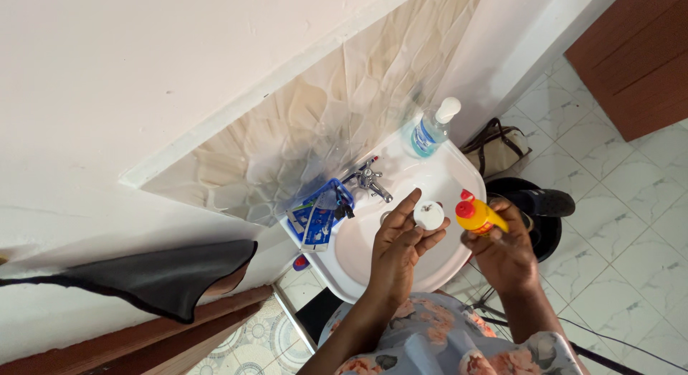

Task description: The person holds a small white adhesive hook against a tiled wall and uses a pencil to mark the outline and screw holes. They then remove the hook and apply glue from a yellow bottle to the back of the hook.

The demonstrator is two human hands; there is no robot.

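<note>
Over the white ceramic washbasin point(430, 178), the left hand point(398, 246) is gripping a small round white lid-like piece point(428, 215) between its fingertips. The right hand point(504, 254) is closing around a yellow plastic squeeze bottle with a red cap point(476, 214), tilted on its side with the cap toward the other hand. Judging by this, the 2 items are already picked up; the bottle's red flip top is possibly open, too small to tell. The chrome tap point(371, 180) is not visibly running.
</note>
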